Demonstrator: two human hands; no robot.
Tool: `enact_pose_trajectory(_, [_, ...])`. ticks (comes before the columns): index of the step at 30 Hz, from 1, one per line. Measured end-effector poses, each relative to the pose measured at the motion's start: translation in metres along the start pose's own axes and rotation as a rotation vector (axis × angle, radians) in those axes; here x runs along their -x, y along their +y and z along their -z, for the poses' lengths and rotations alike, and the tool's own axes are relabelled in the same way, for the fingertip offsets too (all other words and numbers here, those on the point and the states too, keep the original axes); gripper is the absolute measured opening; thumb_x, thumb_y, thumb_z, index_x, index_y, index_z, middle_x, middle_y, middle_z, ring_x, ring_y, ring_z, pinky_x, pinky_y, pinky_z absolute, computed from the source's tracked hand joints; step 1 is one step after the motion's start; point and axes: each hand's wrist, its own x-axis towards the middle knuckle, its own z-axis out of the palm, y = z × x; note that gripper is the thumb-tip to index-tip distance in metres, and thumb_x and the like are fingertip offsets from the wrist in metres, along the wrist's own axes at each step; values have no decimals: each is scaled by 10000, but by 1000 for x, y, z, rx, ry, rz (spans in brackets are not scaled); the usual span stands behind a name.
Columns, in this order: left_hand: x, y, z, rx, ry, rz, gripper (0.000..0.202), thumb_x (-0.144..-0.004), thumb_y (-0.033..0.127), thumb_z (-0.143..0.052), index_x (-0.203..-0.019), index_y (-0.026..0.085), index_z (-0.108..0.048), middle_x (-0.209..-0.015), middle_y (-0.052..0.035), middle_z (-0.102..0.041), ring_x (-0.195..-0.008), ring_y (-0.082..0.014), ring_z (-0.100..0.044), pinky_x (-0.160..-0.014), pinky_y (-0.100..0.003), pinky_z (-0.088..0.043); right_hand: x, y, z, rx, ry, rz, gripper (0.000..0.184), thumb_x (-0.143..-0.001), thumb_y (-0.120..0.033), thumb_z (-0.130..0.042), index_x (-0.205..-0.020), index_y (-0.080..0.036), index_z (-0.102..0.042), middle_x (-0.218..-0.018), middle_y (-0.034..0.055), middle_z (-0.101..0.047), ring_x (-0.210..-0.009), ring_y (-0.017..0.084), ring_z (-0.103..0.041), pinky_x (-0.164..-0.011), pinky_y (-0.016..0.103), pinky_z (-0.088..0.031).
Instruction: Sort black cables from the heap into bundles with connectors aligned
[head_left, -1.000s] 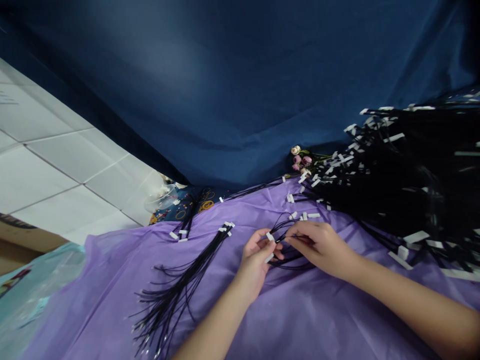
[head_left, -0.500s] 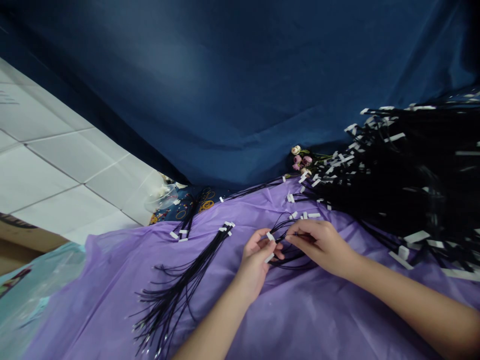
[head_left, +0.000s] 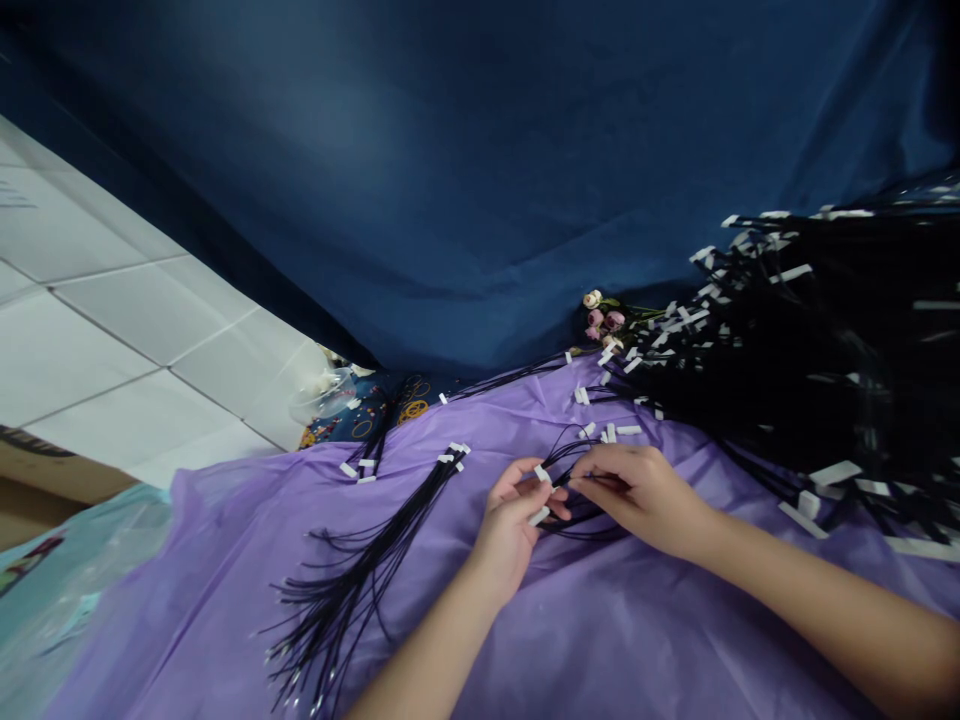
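Note:
My left hand is closed on the white-tagged end of some thin black cables, with white connectors or labels showing at its thumb and fingers. Close to its right, my right hand pinches the same black strands, fingertips together; exactly what lies between them is hidden. More of the strands loop under both hands on the purple cloth. To the left lies a separate bundle of black cables, its white ends together at the top and its loose ends fanned out toward me.
A big heap of black cables with white ends fills the right side. Artificial flowers lie by its far edge, before a dark blue curtain. Further back left are yellow rubber bands, a clear plastic cup and white tiles.
Almost nothing differs. My right hand has shifted very slightly to the left, while my left hand keeps its hold on the cables.

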Motion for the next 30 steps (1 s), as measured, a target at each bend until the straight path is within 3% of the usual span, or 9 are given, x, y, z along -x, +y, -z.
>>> enact_pose_trajectory(30, [-2,-1,0,-23,1,24,315,-654,248,-783,-888,150,-596,-680,-44,-695,-556,-127,-629,-616,-225,-453,2,2,-3,122,-59,149,181,-888,-94,-473,-914,-199,-617,-843,31,-655,-752,144,-616,-661,241,-452])
